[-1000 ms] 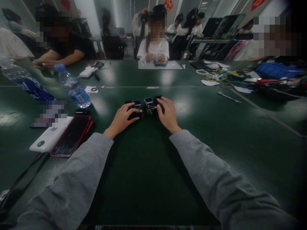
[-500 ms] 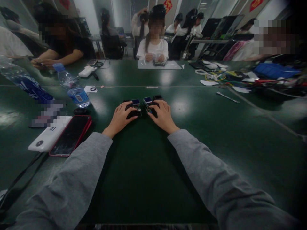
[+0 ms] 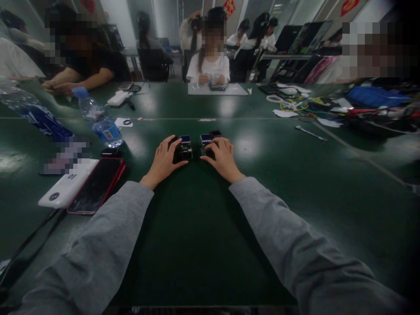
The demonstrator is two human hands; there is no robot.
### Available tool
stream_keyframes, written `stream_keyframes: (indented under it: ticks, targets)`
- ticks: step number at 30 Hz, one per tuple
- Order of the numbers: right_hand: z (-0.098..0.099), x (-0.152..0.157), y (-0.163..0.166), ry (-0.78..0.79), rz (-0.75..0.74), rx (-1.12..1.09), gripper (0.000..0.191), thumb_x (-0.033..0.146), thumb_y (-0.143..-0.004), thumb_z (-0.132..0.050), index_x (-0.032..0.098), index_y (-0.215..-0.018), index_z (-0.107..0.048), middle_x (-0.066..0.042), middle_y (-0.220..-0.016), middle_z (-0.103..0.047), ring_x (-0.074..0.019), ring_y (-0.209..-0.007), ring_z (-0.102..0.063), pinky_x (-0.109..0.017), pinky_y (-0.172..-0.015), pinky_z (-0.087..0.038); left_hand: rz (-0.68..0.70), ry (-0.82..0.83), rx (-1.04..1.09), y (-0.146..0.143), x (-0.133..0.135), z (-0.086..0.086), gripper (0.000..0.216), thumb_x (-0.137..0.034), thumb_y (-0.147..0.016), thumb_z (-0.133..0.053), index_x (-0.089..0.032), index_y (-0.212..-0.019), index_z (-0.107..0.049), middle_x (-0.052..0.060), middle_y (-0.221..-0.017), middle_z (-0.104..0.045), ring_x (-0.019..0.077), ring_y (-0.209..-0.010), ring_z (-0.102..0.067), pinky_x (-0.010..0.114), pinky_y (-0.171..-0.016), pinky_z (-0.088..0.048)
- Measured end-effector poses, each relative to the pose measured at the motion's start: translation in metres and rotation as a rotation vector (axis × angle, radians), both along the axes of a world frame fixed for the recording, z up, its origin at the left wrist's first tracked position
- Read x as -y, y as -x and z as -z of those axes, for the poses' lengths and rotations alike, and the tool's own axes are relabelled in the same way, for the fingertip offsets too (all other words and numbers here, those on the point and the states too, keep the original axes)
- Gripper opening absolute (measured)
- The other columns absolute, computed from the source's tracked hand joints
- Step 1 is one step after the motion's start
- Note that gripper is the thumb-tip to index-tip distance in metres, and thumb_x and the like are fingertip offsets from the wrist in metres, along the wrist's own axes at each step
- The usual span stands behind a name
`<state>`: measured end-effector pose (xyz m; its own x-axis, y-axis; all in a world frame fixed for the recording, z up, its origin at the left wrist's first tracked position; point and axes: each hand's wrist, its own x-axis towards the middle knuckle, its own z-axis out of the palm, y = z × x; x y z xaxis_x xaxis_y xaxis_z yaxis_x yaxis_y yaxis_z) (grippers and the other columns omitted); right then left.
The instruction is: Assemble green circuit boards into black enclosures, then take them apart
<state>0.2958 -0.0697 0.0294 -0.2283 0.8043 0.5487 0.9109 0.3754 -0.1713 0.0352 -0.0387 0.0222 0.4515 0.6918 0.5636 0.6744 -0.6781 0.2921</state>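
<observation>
Dark green and glossy, the wide surface (image 3: 203,236) fills most of the view, with a pale seam running across it and a busy room of seated people behind. Near the middle of the surface sit two small electronic modules side by side, a narrow gap between them.

The left hand (image 3: 164,158) holds the left module (image 3: 185,150), its grip moderately spread: fingers arch over the black part on the outer side, the index fingertip comes beside the small screen, and the thumb reaches along the near edge. The right hand (image 3: 222,157) holds the right module (image 3: 205,139) in a similar curved grip, thumb at the near inner corner and fingers over the black part, which partly hides the board. Both screens face up. Whether either module is lifted at all, I cannot tell.

Off to the left, a red-cased phone (image 3: 97,184) lies against a flat white device (image 3: 59,191); beyond them stand a water bottle (image 3: 108,132) with a blue label and a larger bottle (image 3: 42,119). To the right lies a metal wrench (image 3: 311,133), near a tangle of cables (image 3: 292,105). Across the surface, a person in white (image 3: 210,65) works above a pale sheet (image 3: 197,90).
</observation>
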Motion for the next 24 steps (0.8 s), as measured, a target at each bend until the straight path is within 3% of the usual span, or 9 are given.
stream_keyframes:
  ticks: [7,17,24]
  targets:
    - [0.0008,-0.0003,-0.0013,0.018,-0.003,-0.003,0.034,0.046,-0.093,-0.066,0.023,-0.117,-0.060,-0.013,-0.132,-0.047,-0.0357,-0.129,-0.040,-0.052,-0.100,-0.041,-0.088,-0.017,0.020,0.0014,-0.0027,0.0050,0.087,-0.040,-0.077,-0.083,-0.031,-0.148,-0.032,0.015,-0.155,-0.030,0.0418,-0.145,-0.028,0.066,-0.116,-0.030]
    - [0.0004,0.0016,0.0008,0.036,0.018,-0.030,0.043,0.048,-0.094,-0.060,0.023,-0.128,-0.055,-0.015,-0.139,-0.044,-0.0356,-0.134,-0.036,-0.055,-0.105,-0.035,0.025,0.051,0.058,0.0033,-0.0058,0.0055,0.081,-0.036,-0.080,-0.080,-0.028,-0.146,-0.034,0.014,-0.153,-0.032,0.0362,-0.143,-0.037,0.060,-0.113,-0.040]
    - [0.0021,0.0017,0.0015,0.022,0.041,-0.024,0.040,0.046,-0.095,-0.059,0.024,-0.128,-0.055,-0.014,-0.141,-0.043,-0.0355,-0.136,-0.035,-0.055,-0.107,-0.031,-0.021,-0.010,-0.025,-0.0004,-0.0006,0.0025,0.073,-0.041,-0.082,-0.078,-0.032,-0.144,-0.040,0.012,-0.155,-0.034,0.0391,-0.145,-0.030,0.063,-0.117,-0.028]
